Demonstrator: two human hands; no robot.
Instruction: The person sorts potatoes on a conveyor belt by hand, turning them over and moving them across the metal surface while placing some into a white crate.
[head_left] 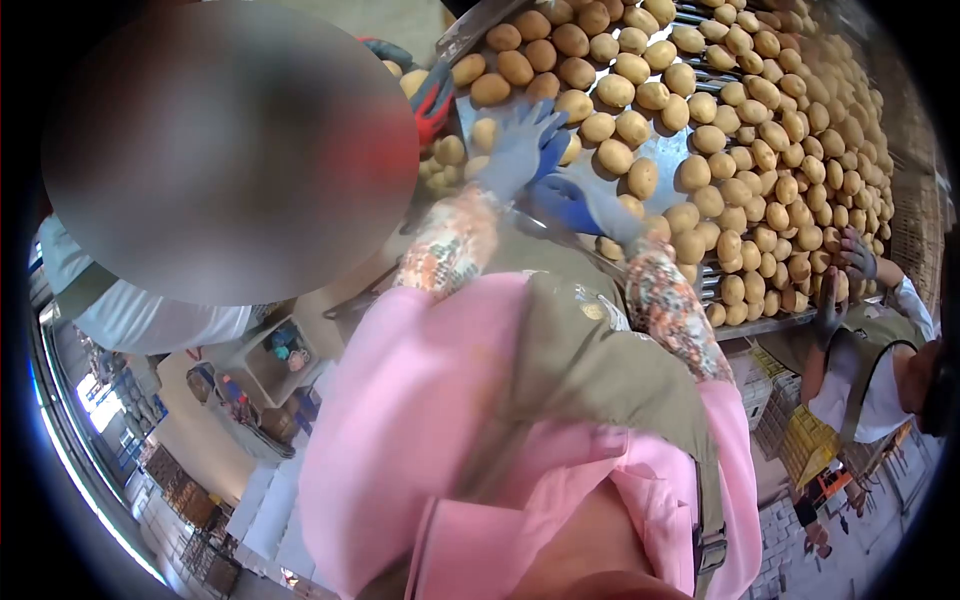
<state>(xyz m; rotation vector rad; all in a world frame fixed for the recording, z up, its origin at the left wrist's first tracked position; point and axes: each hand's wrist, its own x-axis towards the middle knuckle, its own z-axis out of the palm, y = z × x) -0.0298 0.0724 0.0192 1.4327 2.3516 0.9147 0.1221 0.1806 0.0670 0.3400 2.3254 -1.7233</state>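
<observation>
My left hand (522,148), in a grey glove with blue-coated fingers, reaches over the potatoes (614,90) near the left end of a metal sorting surface (668,152). Its fingers are stretched out and apart, and no potato shows in its grasp. Just below and to the right is my right hand (585,205), in a matching glove, close to the surface's near edge. That hand points left with its fingers extended, somewhat blurred. Potatoes lie beside both hands, and some sit lower down to the left, past the left hand.
A co-worker's red-and-black glove (433,103) is close on the left, beside a large blurred area. On the right, another person's gloved hands (840,280) touch the potatoes. Metal rollers (712,78) lie under the heap. A yellow crate (808,440) stands lower right.
</observation>
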